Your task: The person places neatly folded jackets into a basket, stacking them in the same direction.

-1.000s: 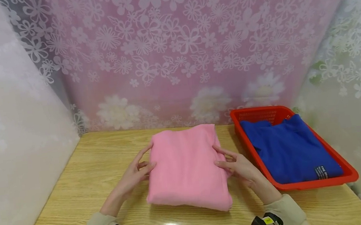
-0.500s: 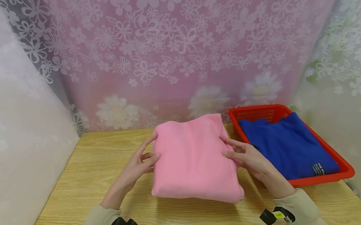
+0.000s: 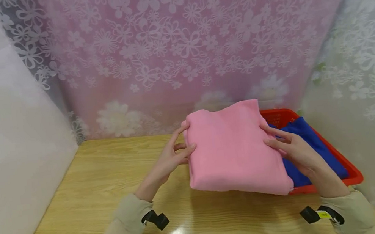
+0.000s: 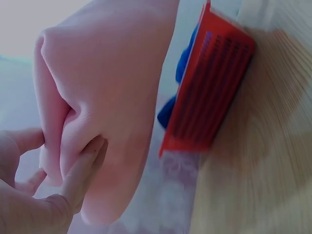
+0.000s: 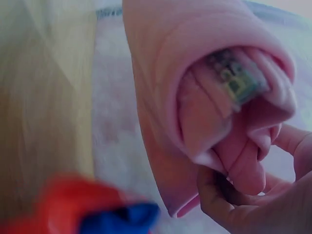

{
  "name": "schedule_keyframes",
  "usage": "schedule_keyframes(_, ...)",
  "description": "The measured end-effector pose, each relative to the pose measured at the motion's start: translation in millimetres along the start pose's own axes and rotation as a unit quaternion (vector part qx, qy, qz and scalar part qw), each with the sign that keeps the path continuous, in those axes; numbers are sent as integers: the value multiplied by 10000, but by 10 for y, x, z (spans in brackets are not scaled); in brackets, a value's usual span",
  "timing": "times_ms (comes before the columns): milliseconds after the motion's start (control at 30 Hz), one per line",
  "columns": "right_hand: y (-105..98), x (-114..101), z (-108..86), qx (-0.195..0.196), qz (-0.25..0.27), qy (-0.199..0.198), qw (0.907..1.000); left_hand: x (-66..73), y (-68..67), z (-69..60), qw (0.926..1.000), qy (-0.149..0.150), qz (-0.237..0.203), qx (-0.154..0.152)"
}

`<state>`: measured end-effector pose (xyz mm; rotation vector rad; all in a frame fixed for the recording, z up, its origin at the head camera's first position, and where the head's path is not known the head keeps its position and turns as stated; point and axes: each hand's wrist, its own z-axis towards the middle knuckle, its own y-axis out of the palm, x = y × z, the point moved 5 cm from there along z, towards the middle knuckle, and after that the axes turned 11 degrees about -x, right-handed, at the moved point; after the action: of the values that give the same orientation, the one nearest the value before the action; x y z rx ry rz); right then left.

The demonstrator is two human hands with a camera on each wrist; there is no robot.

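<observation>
A folded pink garment [image 3: 232, 146] hangs above the table between my two hands, tilted with its right side partly over the basket. My left hand [image 3: 172, 154] grips its left edge, thumb on top and fingers at the side and beneath. At the opposite edge my right hand [image 3: 295, 149] pinches the folded layers. The left wrist view shows the fingers pressing into the pink fabric [image 4: 107, 78]. In the right wrist view the rolled layers [image 5: 209, 126] are open at the end, with a printed patch [image 5: 239, 80] inside.
A red plastic basket [image 3: 355, 178] stands at the table's right side, partly hidden by the pink garment. Inside it lies a folded blue garment [image 3: 313, 138]. The wooden table [image 3: 112, 186] meets flowered curtains [image 3: 181, 56] at the back and sides.
Both hands have lifted the pink garment and carried it to the right, so it now overlaps the basket in the head view. Basket and blue garment have stayed in place.
</observation>
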<state>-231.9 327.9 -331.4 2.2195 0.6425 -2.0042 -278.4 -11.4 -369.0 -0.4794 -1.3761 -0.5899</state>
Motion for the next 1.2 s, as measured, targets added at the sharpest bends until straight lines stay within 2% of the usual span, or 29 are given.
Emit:
schedule_keyframes(233, -584, -64, -321, 356, -96, 85, 9993, 99, 464, 455, 9986, 421, -151, -270)
schedule_keyframes(433, -1047, -10, -475, 361, -87, -188, 9991, 85, 886, 786, 9977, 623, -9, -262)
schedule_keyframes(500, -1213, 3, -517, 361, -257, -224, 9988, 79, 1036, 889, 9967, 776, 116, -193)
schedule_keyframes(567, -1362, 11, -549, 394, -646, -190, 9970, 54, 1184, 989, 9956, 899, 198, -152)
schedule_keyframes(700, -1615, 39, -591, 566, -1358, 72, 9891, -18, 1434, 1171, 9947, 977, 300, -61)
schedule_keyframes(767, -1720, 78, -565, 657, -1575, 134, 9852, -68, 1507, 1262, 9948, 955, 352, 2)
schedule_keyframes(933, -1892, 335, -485, 689, -1828, -85, 9807, -250, 1616, 1418, 9953, 739, 630, 37)
schedule_keyframes(1100, -1897, 619, -366, 678, -2109, -138, 9751, -444, 1635, 1461, 9911, 309, 1296, -45)
schedule_keyframes(1200, -1879, 675, -311, 842, -2433, -10, 9663, -467, 1620, 1468, 9849, 156, 1726, 10)
